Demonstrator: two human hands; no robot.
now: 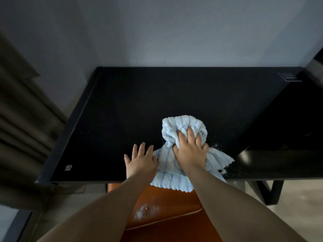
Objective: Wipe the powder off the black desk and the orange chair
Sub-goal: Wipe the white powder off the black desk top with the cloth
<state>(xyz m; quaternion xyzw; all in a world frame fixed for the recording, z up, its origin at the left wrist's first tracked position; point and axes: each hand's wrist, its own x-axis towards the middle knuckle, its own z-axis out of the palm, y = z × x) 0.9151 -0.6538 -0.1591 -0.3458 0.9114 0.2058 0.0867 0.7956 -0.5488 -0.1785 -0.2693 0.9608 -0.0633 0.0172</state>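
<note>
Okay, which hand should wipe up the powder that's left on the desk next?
Probably the right hand: it grips the blue cloth, and the powder lies just to its right on the desk. The left hand lies flat, holding nothing.

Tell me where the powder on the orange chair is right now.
In the head view, the white powder lies on the orange chair seat, just below the black desk front edge, between the person's two forearms.
</note>
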